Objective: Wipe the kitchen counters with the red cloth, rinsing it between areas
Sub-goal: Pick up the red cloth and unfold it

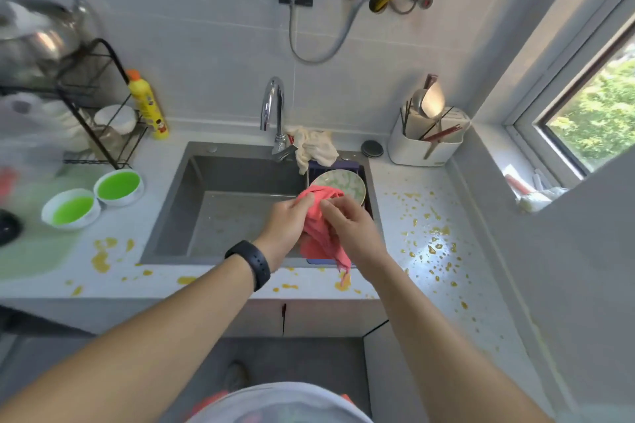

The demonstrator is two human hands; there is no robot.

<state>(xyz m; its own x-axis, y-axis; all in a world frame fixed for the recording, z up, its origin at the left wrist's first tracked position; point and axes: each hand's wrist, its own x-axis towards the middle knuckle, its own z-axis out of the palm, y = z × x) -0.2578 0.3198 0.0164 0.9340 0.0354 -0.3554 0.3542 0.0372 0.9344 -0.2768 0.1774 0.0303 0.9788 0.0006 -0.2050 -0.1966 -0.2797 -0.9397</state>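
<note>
The red cloth [321, 230] hangs bunched over the right side of the grey sink [171, 203]. My left hand [287, 227] pinches its upper edge. My right hand [350, 227] grips it from the right, fingers curled on the fabric. A loose tail of the cloth dangles down to the front counter edge. Yellow spatter [434, 244] dots the counter to the right of the sink. More yellow spots [101, 257] lie on the counter at the front left. The chrome tap [275, 113] stands behind the sink, and no water is visibly running.
A patterned plate [347, 182] leans in a dark rack inside the sink's right end. A cream rag [314, 144] lies by the tap. Two bowls of green liquid [118, 187] sit left of the sink. A dish rack [96, 113], a yellow bottle [149, 106] and a utensil holder [426, 141] line the back.
</note>
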